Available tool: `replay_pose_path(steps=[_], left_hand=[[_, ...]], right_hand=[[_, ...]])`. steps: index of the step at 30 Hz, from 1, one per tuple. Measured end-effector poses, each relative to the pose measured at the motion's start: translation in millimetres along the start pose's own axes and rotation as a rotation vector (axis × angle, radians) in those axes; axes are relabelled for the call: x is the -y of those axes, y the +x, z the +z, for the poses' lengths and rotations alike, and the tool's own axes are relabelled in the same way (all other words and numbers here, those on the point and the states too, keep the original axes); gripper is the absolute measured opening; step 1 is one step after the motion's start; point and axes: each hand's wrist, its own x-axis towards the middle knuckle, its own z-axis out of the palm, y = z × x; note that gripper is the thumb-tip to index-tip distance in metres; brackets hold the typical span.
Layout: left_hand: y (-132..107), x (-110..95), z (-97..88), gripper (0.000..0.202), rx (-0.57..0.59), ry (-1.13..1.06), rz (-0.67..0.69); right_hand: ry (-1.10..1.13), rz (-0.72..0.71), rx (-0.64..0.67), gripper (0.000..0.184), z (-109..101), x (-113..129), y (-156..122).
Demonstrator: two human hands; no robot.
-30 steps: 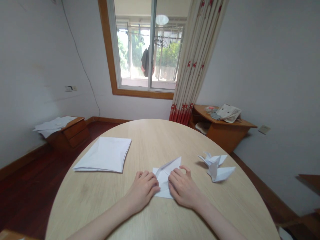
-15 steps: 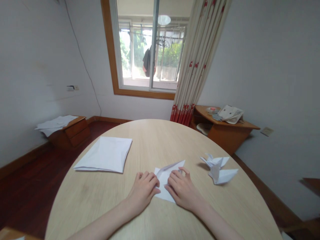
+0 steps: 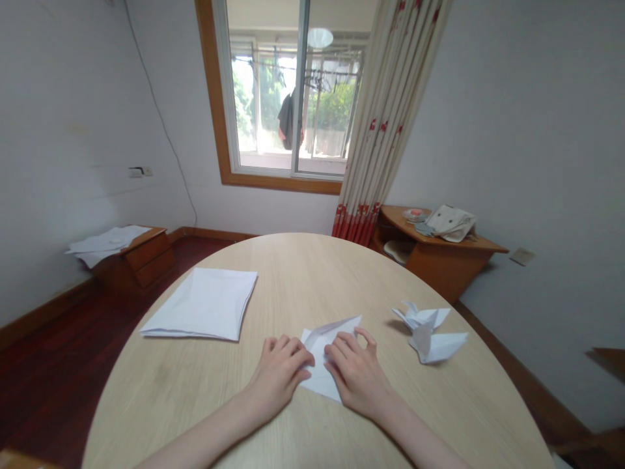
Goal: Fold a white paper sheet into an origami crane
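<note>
A partly folded sheet of white paper (image 3: 322, 379) lies on the round wooden table (image 3: 312, 267) in front of me, with one raised flap pointing to the far right. My left hand (image 3: 280, 368) grips its left edge between thumb and fingers. Over the right part of the sheet, my right hand (image 3: 359, 371) has its fingers curled on the paper, partly hiding it. To the right stand folded paper figures (image 3: 437, 344) with pointed, wing-like parts.
A stack of white paper (image 3: 202, 303) lies at the table's left. Beyond it is a low drawer cabinet (image 3: 149, 257) with papers on top. A wooden desk (image 3: 434, 254) holding a cloth bag (image 3: 452, 223) stands behind on the right, near the curtain (image 3: 381, 124).
Both hands stay on the folded paper with only slight finger shifts. The view has moved very little.
</note>
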Motion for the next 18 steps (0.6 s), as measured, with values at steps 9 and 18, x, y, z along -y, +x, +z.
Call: replay_pose_path(steps=[9, 18], left_hand=[[-0.7, -0.9, -3.0, 0.023, 0.022, -0.009, 0.033], [-3.8, 0.7, 3.1, 0.041, -0.007, 0.141, 0.209]], right_hand=[[0.025, 0.045, -0.039, 0.014, 0.2, -4.6, 0.0], [-0.022, 0.027, -0.038, 0.017, 4.5, -8.3, -1.0]])
